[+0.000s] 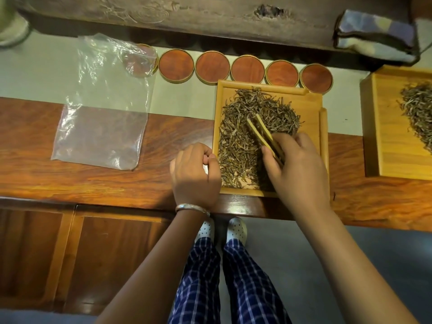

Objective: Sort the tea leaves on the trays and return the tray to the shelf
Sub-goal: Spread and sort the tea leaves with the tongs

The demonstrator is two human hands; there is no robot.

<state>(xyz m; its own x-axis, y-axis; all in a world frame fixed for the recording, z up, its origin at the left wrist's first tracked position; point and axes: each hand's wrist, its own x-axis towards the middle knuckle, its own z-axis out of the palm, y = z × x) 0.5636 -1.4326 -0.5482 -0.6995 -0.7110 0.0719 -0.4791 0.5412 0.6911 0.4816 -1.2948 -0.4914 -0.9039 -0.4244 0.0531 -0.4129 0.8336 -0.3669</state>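
Two hands are working at the near tray on the tabletop: the right hand is gripping bamboo tongs over the tea leaves to sort them, while the curled, apparently empty left hand is resting beside the rim, presumably steadying it.

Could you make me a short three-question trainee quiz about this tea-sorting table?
1. True or false: the bamboo tweezers are held by the left hand.
2. How many round wooden lids stand fully uncovered in the row behind the near tray?
3. What partly covers the leftmost lid: A) clear plastic bag, B) folded cloth, C) second tray?

Key
1. False: the right hand holds them over the tea leaves; the left hand grips the tray's left edge.
2. Five.
3. A.
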